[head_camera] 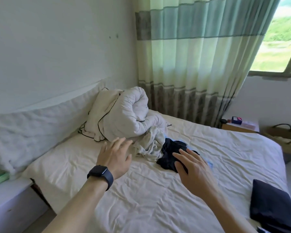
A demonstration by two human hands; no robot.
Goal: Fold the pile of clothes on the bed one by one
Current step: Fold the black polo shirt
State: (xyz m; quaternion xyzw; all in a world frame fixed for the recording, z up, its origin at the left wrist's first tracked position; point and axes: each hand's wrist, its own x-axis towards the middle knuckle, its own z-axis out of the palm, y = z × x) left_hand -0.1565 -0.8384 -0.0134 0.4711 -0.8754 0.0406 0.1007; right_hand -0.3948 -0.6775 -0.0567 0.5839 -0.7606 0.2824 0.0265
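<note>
Cream, heavily creased bed sheet [149, 199] over the whole mattress. Pile of clothes [158, 148] loose and unfolded near the middle, just in front of a puffy white rolled quilt [124, 113] with dark piping: crumpled pale grey garment [151, 145] on the left, limp navy garment [171, 153] bunched against it on the right, sliver of light blue fabric [210, 164] beneath. Left hand [115, 154] open-palmed, fingers straight and spread, gripping nothing, just beside the pale grey garment; matte black watch [100, 176] on its wrist. Right hand [191, 167] likewise flat and spread, gripping nothing, over the navy garment's near edge; contact not determinable. Flat, square-folded dark garment [272, 209] at the right edge, well apart from the pile. Quilted padded headboard [32, 126] along the left wall; striped, pleated curtain [191, 56] behind.
</note>
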